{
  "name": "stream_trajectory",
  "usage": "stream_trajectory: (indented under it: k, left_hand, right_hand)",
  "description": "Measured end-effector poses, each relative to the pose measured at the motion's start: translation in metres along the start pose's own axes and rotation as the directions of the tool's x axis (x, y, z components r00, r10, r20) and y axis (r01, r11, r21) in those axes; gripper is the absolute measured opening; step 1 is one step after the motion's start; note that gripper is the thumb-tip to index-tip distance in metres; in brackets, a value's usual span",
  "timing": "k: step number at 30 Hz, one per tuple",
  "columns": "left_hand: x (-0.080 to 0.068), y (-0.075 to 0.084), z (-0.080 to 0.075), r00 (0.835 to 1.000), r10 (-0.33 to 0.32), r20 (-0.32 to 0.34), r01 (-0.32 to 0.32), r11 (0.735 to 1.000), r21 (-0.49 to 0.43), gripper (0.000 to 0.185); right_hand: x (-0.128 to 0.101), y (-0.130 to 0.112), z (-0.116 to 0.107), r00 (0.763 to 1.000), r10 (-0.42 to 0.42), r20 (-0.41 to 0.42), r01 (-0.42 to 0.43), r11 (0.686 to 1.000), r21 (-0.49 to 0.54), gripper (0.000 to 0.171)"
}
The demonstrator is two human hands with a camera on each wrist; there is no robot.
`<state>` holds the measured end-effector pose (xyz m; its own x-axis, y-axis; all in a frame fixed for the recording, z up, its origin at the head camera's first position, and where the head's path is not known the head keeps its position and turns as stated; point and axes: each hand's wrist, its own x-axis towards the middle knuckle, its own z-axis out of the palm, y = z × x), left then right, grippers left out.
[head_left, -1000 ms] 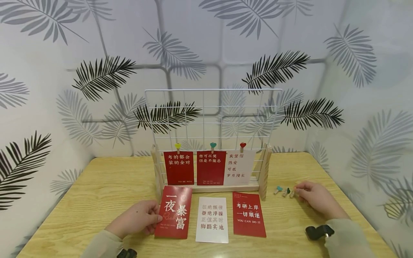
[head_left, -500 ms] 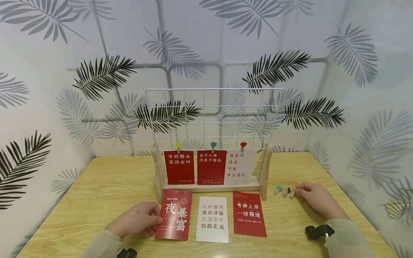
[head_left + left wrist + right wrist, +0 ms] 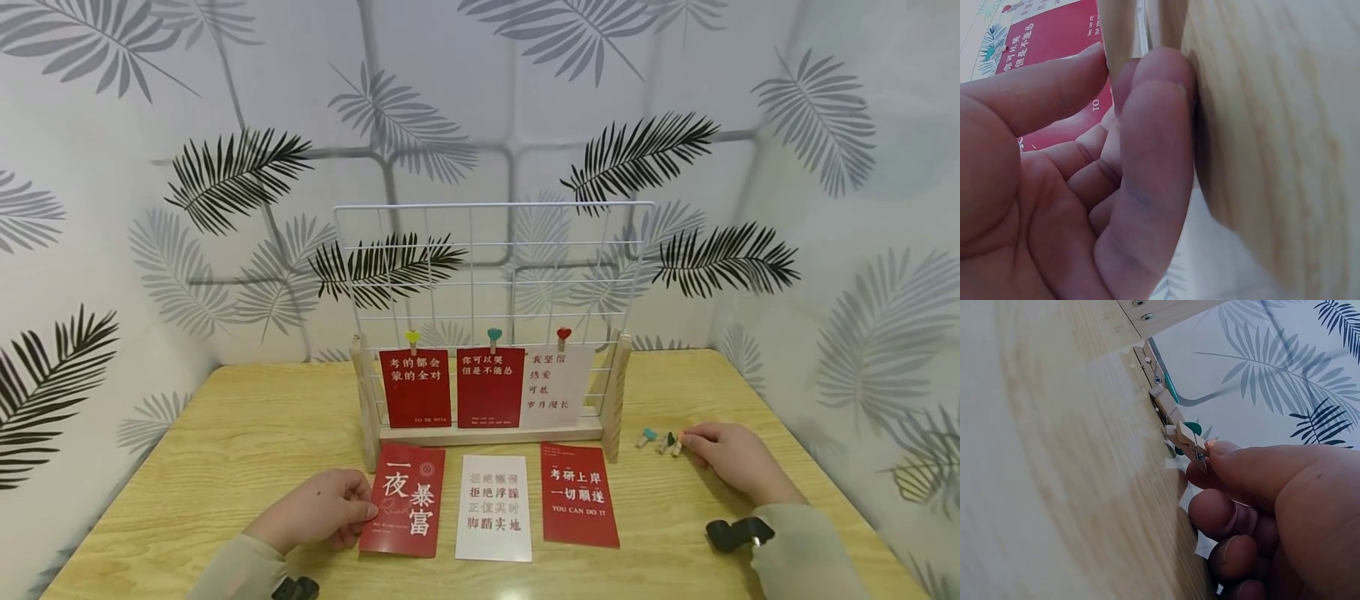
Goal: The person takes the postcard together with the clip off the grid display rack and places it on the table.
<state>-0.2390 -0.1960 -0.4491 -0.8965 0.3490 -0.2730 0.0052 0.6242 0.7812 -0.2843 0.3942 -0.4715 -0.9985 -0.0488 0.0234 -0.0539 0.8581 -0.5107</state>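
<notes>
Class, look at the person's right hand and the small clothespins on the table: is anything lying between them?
Nothing visible does. The right hand rests on the table with its fingertips already at the nearest of the clothespins; the cards and rack lie off to the side.

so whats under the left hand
The left hand rests on the table, its fingertips touching the left edge of the red card. Whether any fingers are under the card is hidden; the rest of the card is uncovered.
</notes>
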Motion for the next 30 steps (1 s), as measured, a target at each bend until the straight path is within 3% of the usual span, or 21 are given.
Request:
stream_trajectory:
  k: [12, 23, 30]
  left_hand:
    - [-0.001, -0.004, 0.001, 1.0, 0.006, -0.003, -0.006, 0.999, 0.037, 0.018]
    - [-0.001, 0.005, 0.0, 0.996, -0.078, -0.044, 0.082, 0.993, 0.088, 0.018]
    - [-0.001, 0.008, 0.0, 0.997, 0.009, -0.082, -0.001, 0.995, 0.102, 0.012]
  right_hand:
    - [-0.004, -0.005, 0.0, 1.0, -0.003, 0.003, 0.003, 1.0, -0.013, 0.04]
    - [-0.003, -0.004, 0.0, 0.999, -0.04, -0.006, 0.04, 0.999, -0.036, 0.039]
    - [-0.002, -0.005, 0.001, 0.999, -0.024, -0.027, 0.024, 1.0, -0.003, 0.045]
